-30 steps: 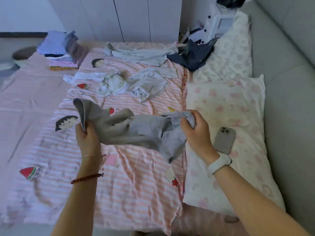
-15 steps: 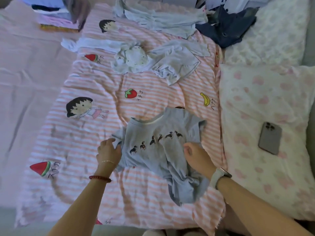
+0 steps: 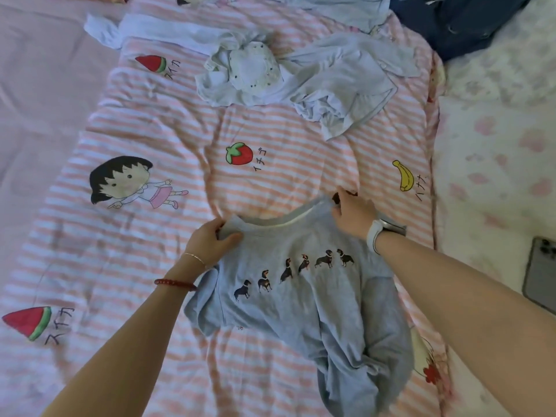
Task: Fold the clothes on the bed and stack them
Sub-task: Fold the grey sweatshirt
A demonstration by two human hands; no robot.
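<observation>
Two hands hold the grey T-shirt point(image 3: 304, 299), which lies front-up on the striped blanket point(image 3: 168, 124) with a row of small dogs printed across its chest. We pinch the shirt's left shoulder with our left hand point(image 3: 210, 240), thumb on top and fingers curled under the cloth, and our right hand point(image 3: 353, 215) grips the other shoulder by the neckline, fingers bent over the edge. The shirt's upper part is spread fairly flat between our hands, while its lower part is bunched and twisted toward us. Farther up the blanket lie a crumpled pale blue garment point(image 3: 346, 85) and, touching it, a white one with dotted trim point(image 3: 249, 70). A dark navy garment point(image 3: 460, 22) sits at the top right corner. To our right a floral pillow point(image 3: 493, 164) lies beside the blanket, and a phone point(image 3: 541, 275) rests face-down on it.
</observation>
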